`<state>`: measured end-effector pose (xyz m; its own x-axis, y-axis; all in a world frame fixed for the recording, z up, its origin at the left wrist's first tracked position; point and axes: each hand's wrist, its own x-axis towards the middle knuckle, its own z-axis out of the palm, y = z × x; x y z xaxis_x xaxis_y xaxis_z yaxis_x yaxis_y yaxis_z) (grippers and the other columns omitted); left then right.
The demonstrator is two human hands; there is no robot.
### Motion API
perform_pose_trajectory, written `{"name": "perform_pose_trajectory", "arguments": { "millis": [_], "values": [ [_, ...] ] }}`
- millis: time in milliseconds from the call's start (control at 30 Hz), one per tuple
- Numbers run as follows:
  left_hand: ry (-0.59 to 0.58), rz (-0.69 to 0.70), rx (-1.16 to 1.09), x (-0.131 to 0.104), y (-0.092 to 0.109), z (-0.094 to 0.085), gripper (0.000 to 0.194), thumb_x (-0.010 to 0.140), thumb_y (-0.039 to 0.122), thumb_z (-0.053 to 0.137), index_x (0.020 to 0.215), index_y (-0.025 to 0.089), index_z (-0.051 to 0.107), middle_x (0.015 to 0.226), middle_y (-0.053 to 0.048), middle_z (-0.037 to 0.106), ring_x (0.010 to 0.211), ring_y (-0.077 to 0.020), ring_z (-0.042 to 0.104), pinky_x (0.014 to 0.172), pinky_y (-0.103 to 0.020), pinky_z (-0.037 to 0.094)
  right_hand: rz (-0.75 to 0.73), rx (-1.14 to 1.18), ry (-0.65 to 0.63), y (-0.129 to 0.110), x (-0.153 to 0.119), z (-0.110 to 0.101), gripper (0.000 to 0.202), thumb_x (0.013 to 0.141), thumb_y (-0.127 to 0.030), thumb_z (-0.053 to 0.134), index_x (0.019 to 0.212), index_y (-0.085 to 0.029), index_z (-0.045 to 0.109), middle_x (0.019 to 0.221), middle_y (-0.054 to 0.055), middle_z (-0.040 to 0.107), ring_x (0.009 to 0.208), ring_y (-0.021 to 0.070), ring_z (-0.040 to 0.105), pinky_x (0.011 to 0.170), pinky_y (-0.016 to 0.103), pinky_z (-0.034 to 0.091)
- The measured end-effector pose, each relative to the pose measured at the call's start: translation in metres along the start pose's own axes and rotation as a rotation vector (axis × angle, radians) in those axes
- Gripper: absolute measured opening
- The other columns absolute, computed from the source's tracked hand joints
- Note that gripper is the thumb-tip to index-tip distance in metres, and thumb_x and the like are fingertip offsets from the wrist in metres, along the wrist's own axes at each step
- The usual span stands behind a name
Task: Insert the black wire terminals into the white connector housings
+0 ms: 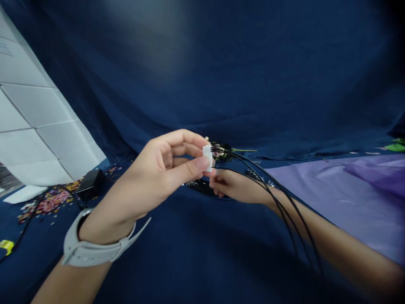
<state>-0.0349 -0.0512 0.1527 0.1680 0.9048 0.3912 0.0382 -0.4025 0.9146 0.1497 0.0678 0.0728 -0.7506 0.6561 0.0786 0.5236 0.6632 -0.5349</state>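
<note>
My left hand (pixel 167 169) pinches a small white plastic connector (pixel 207 157) between thumb and fingers. Several thin black wires (pixel 243 158) run out of its right side and arc down over my right forearm. Just behind the connector is my right hand (pixel 229 184), its fingers curled and its fingertips close to the connector's lower end. One black wire leads from those fingertips, which are partly hidden by the connector and my left thumb. Beyond the right hand lies a dark bundle of wires (pixel 202 187) on the blue cloth. A grey watch strap (pixel 101 251) circles my left wrist.
A dark blue cloth (pixel 253 76) covers the surface and hangs behind it. To the left are white panels (pixel 28 109), a black box (pixel 91 183) with a cable, scattered colourful confetti (pixel 53 202) and a yellow item (pixel 6 245). Purple cloth (pixel 332 190) lies at right.
</note>
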Motion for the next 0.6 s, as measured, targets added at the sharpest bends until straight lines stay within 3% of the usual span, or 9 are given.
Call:
{"name": "perform_pose_trajectory", "arguments": {
  "millis": [167,333,600],
  "values": [
    [0.011,0.025,-0.001,-0.001,0.005,0.000,0.013,0.076,0.016,0.074,0.085,0.017,0.065,0.077,0.001,0.068,0.069,-0.0091,0.066,0.059,-0.012,0.049,-0.082,0.124,0.273,-0.040,-0.024,-0.020,0.028,0.089,-0.044,0.051,0.092,-0.017,0.060,0.085,0.001,0.062,0.071,0.0107,0.054,0.060,0.024,0.043],
    [0.001,0.045,-0.028,-0.002,0.006,0.000,0.010,0.079,0.014,0.071,0.086,0.016,0.064,0.075,0.003,0.066,0.068,-0.0064,0.065,0.062,-0.009,0.051,-0.107,0.196,0.453,-0.079,-0.050,-0.023,0.025,0.081,-0.042,0.064,0.072,-0.019,0.060,0.060,-0.004,0.049,0.055,0.0067,0.041,0.047,0.018,0.032],
    [0.020,0.007,-0.073,-0.002,0.006,0.001,0.011,0.080,0.014,0.070,0.088,0.016,0.062,0.075,0.002,0.067,0.070,-0.0074,0.068,0.062,-0.009,0.053,-0.121,0.362,0.470,-0.090,-0.061,-0.023,0.024,0.078,-0.037,0.068,0.066,-0.017,0.058,0.054,-0.004,0.045,0.047,0.0039,0.035,0.038,0.014,0.025]
  ]
}}
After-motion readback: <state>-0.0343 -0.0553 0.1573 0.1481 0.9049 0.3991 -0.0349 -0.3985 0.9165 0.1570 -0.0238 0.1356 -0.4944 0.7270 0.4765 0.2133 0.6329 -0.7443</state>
